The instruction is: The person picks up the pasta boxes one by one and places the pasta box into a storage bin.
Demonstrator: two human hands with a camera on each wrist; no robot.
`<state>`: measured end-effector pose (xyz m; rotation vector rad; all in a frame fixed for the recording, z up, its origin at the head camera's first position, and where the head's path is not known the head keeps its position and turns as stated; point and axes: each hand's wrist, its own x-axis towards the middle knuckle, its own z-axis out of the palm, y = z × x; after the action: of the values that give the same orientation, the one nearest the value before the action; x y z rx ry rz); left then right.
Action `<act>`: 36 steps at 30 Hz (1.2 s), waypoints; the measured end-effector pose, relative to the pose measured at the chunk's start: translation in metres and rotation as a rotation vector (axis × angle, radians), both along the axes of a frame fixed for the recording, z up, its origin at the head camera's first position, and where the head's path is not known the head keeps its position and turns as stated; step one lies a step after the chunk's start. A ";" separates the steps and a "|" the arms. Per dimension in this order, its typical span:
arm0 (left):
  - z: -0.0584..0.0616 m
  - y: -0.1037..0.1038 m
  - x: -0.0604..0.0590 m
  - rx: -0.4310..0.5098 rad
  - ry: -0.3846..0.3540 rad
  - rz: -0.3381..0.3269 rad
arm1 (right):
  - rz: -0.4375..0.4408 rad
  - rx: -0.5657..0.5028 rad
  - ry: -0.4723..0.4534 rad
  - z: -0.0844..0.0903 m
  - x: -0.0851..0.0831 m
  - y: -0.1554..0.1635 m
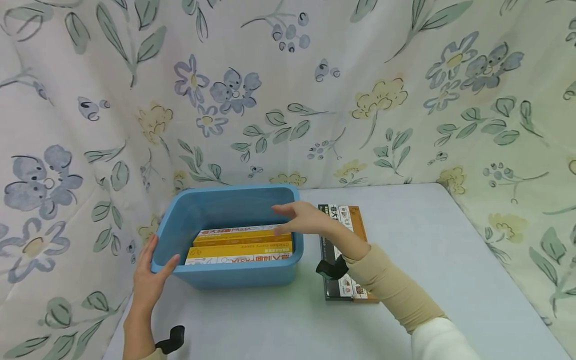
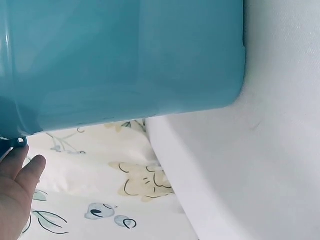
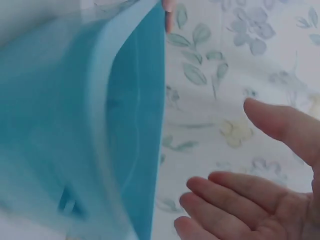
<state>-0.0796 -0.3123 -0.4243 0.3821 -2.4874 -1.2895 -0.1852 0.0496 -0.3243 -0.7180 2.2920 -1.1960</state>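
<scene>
Just bin [image 1: 234,272] beside left fingers [image 1: 155,267]

Left wrist view: blue bin [image 2: 125,60] cut off by top and left edges, left hand [image 2: 17,195] only partly in frame at bottom-left. Right wrist view: bin blurred, contents not visible; right hand [image 3: 260,200] cut by right and bottom edges. Head view: dark box [image 1: 344,250] partly hidden behind right forearm, label text too small to read.
</scene>
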 end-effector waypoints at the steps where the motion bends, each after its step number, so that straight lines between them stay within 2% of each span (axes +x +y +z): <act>1: 0.000 0.000 0.000 0.000 0.002 -0.002 | -0.021 -0.015 0.002 0.000 0.001 0.007; 9: 0.001 0.001 0.002 0.007 -0.014 0.016 | -0.195 -0.096 0.031 -0.013 0.018 0.056; 18: -0.001 0.000 0.002 0.000 0.000 0.016 | -0.254 -0.169 -0.037 -0.038 0.036 0.094; 23: -0.002 0.001 0.003 0.001 0.008 0.014 | -0.266 -0.215 -0.077 -0.057 0.052 0.112; 27: -0.002 0.001 0.002 -0.004 0.013 0.000 | -0.308 -0.227 -0.106 -0.072 0.068 0.123; 31: -0.002 0.001 0.002 -0.006 0.016 -0.010 | -0.436 -0.202 -0.070 -0.087 0.082 0.131; 36: -0.001 0.001 0.001 -0.015 0.013 -0.002 | -0.702 -0.062 0.103 -0.117 0.096 0.137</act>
<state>-0.0790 -0.3109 -0.4252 0.3667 -2.4857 -1.2700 -0.0891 0.1866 -0.4411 0.0404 2.7020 -1.5474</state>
